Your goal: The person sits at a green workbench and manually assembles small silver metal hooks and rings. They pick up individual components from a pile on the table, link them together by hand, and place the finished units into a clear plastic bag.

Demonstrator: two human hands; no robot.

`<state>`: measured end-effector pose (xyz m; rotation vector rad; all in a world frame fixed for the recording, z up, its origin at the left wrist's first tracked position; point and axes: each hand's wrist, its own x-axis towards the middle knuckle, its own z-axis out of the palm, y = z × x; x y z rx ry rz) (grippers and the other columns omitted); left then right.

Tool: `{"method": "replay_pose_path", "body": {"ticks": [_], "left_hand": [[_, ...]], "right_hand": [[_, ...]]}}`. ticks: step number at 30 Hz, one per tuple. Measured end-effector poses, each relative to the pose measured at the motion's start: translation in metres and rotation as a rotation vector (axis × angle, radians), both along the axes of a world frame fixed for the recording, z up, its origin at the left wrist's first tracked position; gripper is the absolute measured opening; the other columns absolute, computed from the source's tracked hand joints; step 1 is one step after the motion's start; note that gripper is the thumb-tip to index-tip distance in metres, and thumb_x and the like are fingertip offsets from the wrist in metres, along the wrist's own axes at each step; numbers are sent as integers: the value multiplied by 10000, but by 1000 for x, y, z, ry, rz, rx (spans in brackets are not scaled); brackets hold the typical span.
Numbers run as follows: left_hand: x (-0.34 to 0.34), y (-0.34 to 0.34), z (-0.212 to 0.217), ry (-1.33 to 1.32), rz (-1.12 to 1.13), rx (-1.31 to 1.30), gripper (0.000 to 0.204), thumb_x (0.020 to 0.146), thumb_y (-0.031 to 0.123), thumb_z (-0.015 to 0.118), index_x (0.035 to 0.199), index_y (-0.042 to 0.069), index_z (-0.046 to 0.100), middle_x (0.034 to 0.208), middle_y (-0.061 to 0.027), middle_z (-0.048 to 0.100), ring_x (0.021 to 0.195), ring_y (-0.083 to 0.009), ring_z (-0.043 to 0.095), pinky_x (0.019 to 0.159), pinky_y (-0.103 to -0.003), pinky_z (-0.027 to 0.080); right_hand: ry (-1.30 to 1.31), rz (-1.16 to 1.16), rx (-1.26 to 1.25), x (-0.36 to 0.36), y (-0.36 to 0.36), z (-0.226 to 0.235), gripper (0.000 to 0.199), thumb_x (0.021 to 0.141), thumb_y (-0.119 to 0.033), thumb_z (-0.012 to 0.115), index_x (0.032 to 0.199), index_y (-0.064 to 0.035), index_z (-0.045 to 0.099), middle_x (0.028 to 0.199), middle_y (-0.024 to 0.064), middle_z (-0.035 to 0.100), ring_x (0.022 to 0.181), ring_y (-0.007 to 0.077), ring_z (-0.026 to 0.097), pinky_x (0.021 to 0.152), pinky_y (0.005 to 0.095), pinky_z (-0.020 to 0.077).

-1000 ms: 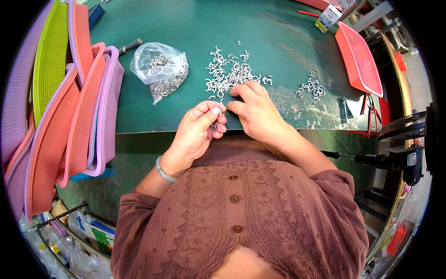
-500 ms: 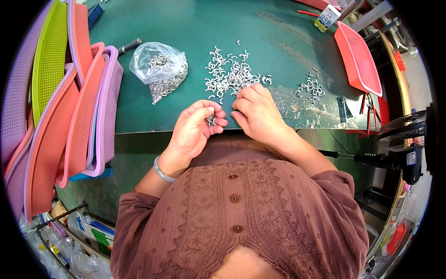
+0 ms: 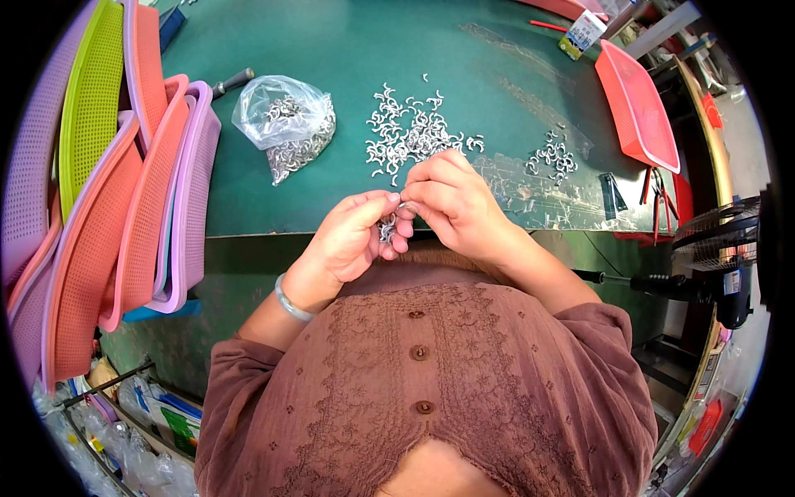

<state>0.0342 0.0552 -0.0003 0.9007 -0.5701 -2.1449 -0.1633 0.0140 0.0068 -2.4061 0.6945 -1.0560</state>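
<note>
"Left of the pile (image 3: 422, 134), what's in the bag (image 3: 250, 116)?"
"Curved metal bits (image 3: 291, 157), like the pile's on the table (image 3: 373, 41)."
"The hands?"
"Left hand (image 3: 356, 230) cups bits; right hand (image 3: 451, 199) touches it, fingertips close; whether they grip one, I can't tell."

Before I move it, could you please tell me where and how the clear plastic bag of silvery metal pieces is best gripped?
Probably gather the slack film at the upper left of the bag, coming from the left: it bulges loosely that way, while metal pieces fill out the lower right.
</note>
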Motion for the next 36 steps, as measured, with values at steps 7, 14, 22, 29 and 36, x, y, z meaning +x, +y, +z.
{"method": "replay_pose_path", "body": {"ticks": [7, 14, 22, 29, 36], "left_hand": [[2, 1, -4, 142, 73, 125, 173, 974, 186, 532, 900, 41, 590, 767, -53, 573, 628, -149, 518, 532, -253, 421], [3, 2, -7, 203, 107, 170, 173, 966, 190, 535, 904, 39, 592, 783, -62, 576, 646, -157, 520, 546, -261, 425], [1, 4, -4, 108, 206, 80, 162, 927, 188, 546, 832, 58, 565, 809, -87, 586, 653, -168, 525, 568, -280, 438], [1, 5, -6, 92, 275, 11, 96, 859, 99, 557, 774, 67, 525, 835, -107, 597, 714, -190, 574, 607, -286, 457], [-6, 3, 3, -89, 228, 4, 41, 911, 111, 574, 914, 70, 571, 847, -74, 611, 674, -149, 570, 578, -259, 444]], "right_hand": [[100, -98, -2, 6, -9, -7, 185, 769, -48, 671, 952, -55, 702, 1019, 91, 610, 971, 301, 536, 832, 392, 460], [313, -128, -91, 4, -7, -11, 217, 733, -67, 626, 936, -53, 701, 1049, 97, 590, 1014, 310, 512, 865, 414, 437], [244, -94, 28, -7, -8, -6, 148, 728, 8, 696, 862, -50, 671, 958, 79, 590, 927, 293, 533, 829, 388, 460], [254, -37, 13, -7, -9, -8, 128, 742, -6, 698, 857, -36, 653, 938, 85, 586, 914, 294, 535, 816, 385, 455], [190, -44, -4, -2, -6, 0, 57, 784, -26, 648, 834, -25, 621, 912, 95, 579, 905, 304, 526, 821, 393, 447]]}}
